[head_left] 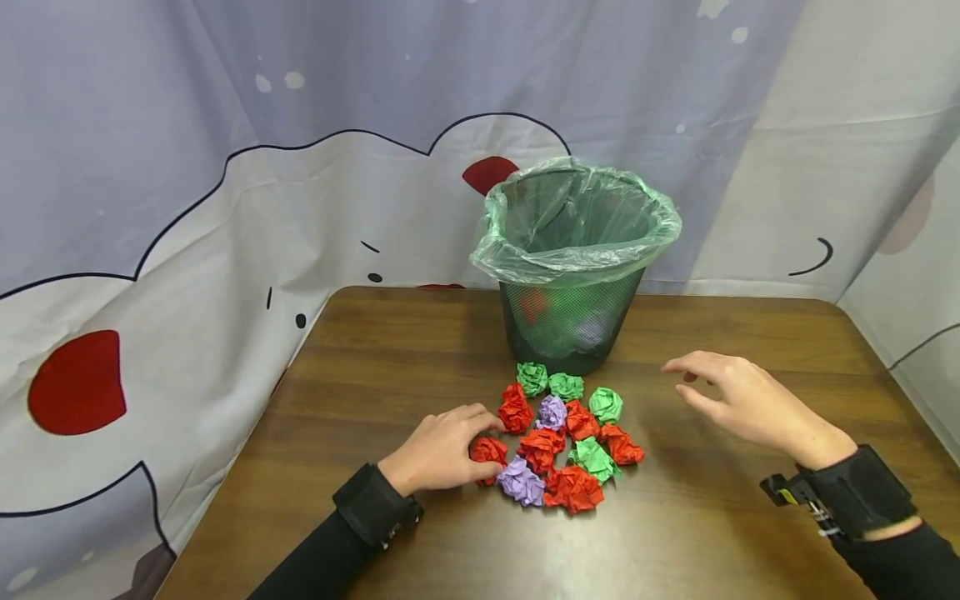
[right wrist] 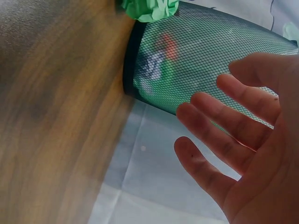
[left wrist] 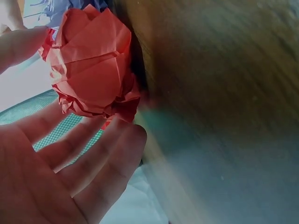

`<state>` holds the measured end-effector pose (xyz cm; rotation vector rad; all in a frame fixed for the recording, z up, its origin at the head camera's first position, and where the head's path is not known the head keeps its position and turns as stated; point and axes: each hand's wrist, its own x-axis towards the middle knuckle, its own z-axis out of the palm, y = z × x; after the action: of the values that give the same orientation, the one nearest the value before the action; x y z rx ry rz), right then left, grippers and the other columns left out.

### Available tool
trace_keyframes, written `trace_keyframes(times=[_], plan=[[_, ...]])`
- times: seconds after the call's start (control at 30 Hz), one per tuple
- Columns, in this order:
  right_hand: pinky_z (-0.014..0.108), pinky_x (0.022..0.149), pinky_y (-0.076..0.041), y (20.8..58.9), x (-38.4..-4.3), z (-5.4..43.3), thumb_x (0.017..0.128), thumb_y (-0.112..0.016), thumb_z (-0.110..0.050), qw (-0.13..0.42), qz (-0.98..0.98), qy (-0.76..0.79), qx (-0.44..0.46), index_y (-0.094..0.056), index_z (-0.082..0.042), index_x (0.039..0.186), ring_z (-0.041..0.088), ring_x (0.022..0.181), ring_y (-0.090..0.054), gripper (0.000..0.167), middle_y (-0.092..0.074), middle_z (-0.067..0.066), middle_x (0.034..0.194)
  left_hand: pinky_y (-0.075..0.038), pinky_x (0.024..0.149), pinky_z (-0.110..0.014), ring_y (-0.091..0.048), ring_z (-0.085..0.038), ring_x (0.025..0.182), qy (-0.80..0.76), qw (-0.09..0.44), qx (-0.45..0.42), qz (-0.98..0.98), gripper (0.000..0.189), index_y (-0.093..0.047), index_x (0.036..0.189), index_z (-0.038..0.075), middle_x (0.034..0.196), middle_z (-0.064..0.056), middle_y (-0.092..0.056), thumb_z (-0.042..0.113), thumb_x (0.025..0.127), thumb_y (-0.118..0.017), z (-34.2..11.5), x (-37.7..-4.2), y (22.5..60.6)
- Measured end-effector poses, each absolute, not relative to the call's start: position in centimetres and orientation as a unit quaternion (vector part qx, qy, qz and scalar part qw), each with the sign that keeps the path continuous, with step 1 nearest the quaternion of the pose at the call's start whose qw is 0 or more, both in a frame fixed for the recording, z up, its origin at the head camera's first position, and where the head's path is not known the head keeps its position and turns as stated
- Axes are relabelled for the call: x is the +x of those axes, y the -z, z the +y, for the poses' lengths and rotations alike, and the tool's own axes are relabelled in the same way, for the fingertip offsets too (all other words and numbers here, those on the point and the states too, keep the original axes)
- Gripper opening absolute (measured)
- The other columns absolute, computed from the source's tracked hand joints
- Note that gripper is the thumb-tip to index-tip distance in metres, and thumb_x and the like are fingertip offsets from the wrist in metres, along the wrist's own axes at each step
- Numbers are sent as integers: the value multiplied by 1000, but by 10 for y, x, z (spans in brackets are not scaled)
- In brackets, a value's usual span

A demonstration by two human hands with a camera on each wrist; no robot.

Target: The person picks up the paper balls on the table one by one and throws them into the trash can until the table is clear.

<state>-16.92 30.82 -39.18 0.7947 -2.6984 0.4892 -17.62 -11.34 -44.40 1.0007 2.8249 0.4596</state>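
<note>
My left hand [head_left: 442, 450] is at the left edge of a cluster of crumpled paper balls. A red paper ball [head_left: 488, 451] sits between its thumb and fingers. In the left wrist view the thumb meets one side of that red ball [left wrist: 93, 65], while the fingers reach round the other. A purple paper ball [head_left: 521, 482] lies just beside the thumb. Over the table's right side, my right hand [head_left: 742, 398] hovers with relaxed, spread fingers and an empty palm. The right wrist view shows that hand [right wrist: 252, 135] in front of the mesh bin [right wrist: 187, 60].
Behind the cluster stands a dark mesh bin [head_left: 573, 325] lined with a green plastic bag [head_left: 577, 267]; red and purple shapes show through its wall. Green paper balls [head_left: 532, 379] lie near its base, with several red ones [head_left: 573, 489] nearer. A patterned curtain [head_left: 300, 208] hangs behind the wooden table [head_left: 390, 350].
</note>
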Motion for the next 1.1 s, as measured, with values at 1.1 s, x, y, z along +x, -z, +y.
trace_keyframes(times=[1.1], plan=[[39, 78, -55, 414, -163, 308, 92, -70, -13, 126, -940, -182, 260, -70, -17, 119, 10, 91, -68, 27, -73, -4, 110, -53, 82, -30, -62, -6, 91, -207, -23, 339, 918, 16, -74, 104, 23, 101, 11, -67, 33, 92, -71, -119, -189, 423]])
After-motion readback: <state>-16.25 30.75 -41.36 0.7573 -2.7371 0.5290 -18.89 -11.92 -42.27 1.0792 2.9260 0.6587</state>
